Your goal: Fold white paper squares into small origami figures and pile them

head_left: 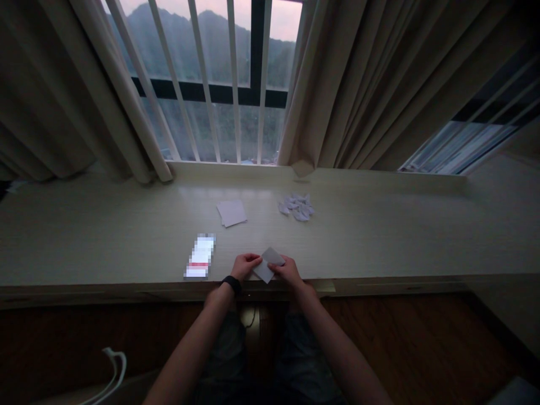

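We pinch one pale paper [265, 272] between our left hand [243, 266] and right hand [290, 271], at the near edge of the white surface [363, 242]. We judge its shaping is in hand; the next move calls for steady, even fingertips.
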`<state>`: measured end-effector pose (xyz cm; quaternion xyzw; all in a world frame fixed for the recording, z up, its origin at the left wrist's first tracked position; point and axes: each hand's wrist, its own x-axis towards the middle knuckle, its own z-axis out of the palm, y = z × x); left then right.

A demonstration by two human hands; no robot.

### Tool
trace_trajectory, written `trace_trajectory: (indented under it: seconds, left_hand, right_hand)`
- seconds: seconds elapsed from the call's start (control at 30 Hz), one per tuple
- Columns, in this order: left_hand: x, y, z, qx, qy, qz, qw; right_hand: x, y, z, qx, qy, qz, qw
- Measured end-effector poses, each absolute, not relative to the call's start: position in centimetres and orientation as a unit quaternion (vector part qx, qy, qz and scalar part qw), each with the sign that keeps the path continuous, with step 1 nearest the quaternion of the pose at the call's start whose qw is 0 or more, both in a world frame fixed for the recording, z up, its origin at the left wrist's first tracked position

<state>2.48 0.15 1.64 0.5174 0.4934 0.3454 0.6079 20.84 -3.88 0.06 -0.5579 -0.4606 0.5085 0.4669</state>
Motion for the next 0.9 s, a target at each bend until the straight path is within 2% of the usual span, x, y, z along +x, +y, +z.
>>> trace_trajectory:
  seconds: [0.9]
  left_hand:
    - [2.48, 0.29, 1.44, 0.522, 0.498, 0.352, 0.596]
  right_hand:
    - [20.53, -4.58, 0.76, -0.532, -0.458, 0.523, 0.483]
